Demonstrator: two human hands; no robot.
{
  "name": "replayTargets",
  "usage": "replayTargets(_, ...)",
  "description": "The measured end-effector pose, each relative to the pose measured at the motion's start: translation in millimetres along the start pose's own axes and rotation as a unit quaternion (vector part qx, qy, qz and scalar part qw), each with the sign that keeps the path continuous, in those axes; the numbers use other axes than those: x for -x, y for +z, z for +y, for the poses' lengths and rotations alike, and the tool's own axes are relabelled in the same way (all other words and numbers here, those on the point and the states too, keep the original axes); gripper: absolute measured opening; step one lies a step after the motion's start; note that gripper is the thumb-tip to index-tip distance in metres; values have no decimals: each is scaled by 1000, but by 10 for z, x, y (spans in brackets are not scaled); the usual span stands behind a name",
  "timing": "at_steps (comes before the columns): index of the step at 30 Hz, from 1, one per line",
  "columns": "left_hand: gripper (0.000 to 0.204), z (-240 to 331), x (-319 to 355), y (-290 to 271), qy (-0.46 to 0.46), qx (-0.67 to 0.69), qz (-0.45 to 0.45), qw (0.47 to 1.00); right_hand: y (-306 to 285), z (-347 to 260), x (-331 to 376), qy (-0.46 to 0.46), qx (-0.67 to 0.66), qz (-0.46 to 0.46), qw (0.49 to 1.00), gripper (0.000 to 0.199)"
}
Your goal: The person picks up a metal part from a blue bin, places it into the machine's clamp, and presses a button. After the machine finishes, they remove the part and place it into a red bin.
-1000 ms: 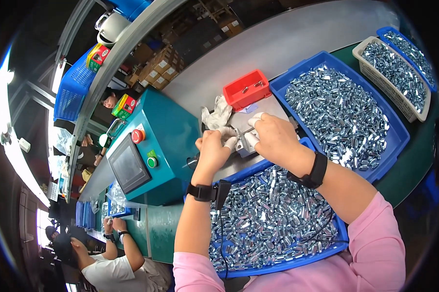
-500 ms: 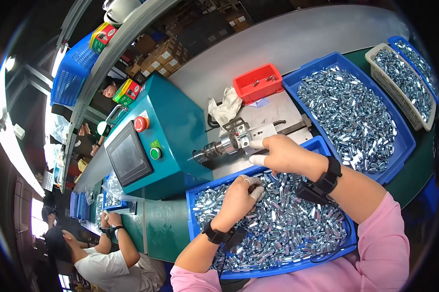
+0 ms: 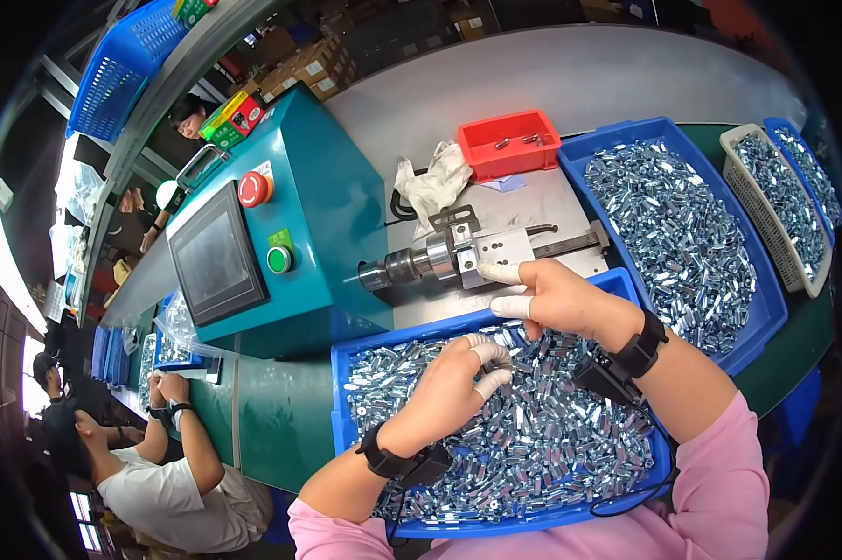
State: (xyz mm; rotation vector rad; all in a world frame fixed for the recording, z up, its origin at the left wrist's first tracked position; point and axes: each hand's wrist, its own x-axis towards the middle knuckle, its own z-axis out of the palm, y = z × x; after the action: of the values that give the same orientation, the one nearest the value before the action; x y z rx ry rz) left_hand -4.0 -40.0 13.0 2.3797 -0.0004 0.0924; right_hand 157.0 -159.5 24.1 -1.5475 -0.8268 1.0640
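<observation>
At the far left we see one blue perforated basket (image 3: 127, 70) up on a shelf; what it holds is hidden from us. Below, near one seated co-worker (image 3: 173, 495), one small blue tray (image 3: 186, 362) carries metal pieces, partly under clear plastic. Next comes one teal machine (image 3: 323, 196) with one screen (image 3: 217, 250) and two buttons, one red (image 3: 254, 189), one green (image 3: 279, 259).

Before us on the green counter (image 3: 276, 401), one large blue front tray (image 3: 340, 411) is heaped with shiny metal pieces (image 3: 542, 439), far too many to count. Our left hand (image 3: 447, 390) is over that heap, fingers curled; we cannot tell whether its grip has a piece. Behind lie one white cloth (image 3: 430, 185) and one metal fixture (image 3: 463, 250). Our right hand (image 3: 570, 299) is at the fixture's near edge, its grip parted, thumb and forefinger spread. White coverings sheathe fingertips on both hands.

Farther back, one red bin (image 3: 514, 168) holds just a few pieces. To the right we count three more filled containers: one large blue rear tray (image 3: 766, 327), one beige basket (image 3: 764, 222) and one narrow blue container (image 3: 777, 123), each loaded with similar pieces.
</observation>
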Motion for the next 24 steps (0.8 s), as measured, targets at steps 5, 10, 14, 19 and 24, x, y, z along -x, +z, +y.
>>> replayTargets(5,15,22,13,47,-1,1,-4,1000,34,39,10,-8,19,4,1000,52)
replayTargets(10,14,39,17,52,-4,5,5,1000,12,38,1,-22,45,5,999,52)
replayTargets(14,16,15,15,14,16,-6,23,1000,-33,-26,-4,-32,67,25,997,45)
replayTargets(19,16,-86,16,19,23,-8,66,998,-62,-66,-40,-41,117,119,985,35)
replayTargets(24,16,-196,19,15,64,16,97,993,-111,-151,-151,-31,232,164,958,32)
